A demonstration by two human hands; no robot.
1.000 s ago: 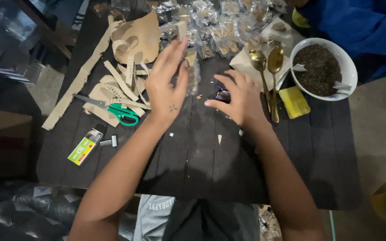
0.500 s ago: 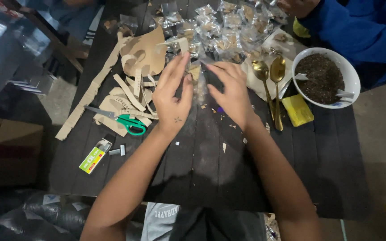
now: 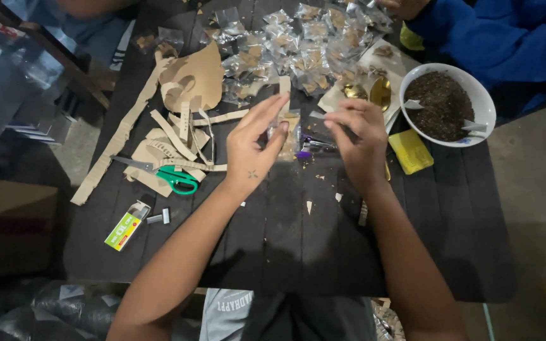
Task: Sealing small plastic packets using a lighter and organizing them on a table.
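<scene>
**Two hands on one small clear packet**

Two bare hands meet over the middle of a dark slatted table (image 3: 298, 252). The left hand (image 3: 251, 151) has its fingers stretched long, thumb and fingertips closed lightly on a small clear packet (image 3: 287, 126) that stands upright between the hands. The right hand (image 3: 356, 136) curls in from three o'clock, fingertips pinched near the packet's edge; whether it truly grips the packet I cannot tell.

At twelve o'clock from the hands lies a heap of filled clear packets (image 3: 292, 47). At nine o'clock sit cardboard scraps (image 3: 178, 136) with green-handled scissors (image 3: 170, 178) lying on them. Down at seven o'clock lie a small green and yellow box (image 3: 126, 226) and a little metal piece (image 3: 159, 218) just beside it.

At two o'clock a white bowl (image 3: 485, 104) holds dark crumbly stuff, with a gold spoon (image 3: 380, 91) near its left side and a yellow block (image 3: 411, 151) just below it. A person in a blue sleeve (image 3: 494, 38) sits at the far corner.
</scene>
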